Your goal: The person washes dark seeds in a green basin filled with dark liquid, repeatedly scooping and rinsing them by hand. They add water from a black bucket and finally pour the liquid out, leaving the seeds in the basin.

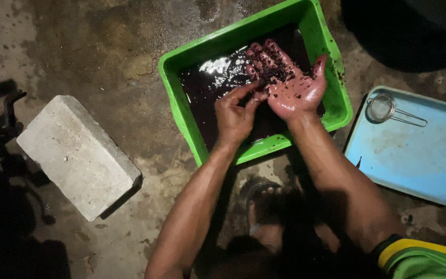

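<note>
Green plastic tub [331, 98] on the wet concrete floor [104, 41], part-filled with dark reddish-black liquid [218, 82]. Both hands over the tub's near side. Right hand [290, 82] open, palm up, fingers spread, holding a small heap of dark wet bits [274, 70] on the palm and fingers; skin stained and glossy. Left hand [236, 116] loosely curled, thumb and fingertips touching the heel of the right palm, picking at the bits; cannot tell whether it pinches any. Grey concrete block [78, 155] lies on the floor well left of the tub. Pale blue tray [419, 155] just right of the tub, a small metal strainer [385, 108] at its far left corner.
</note>
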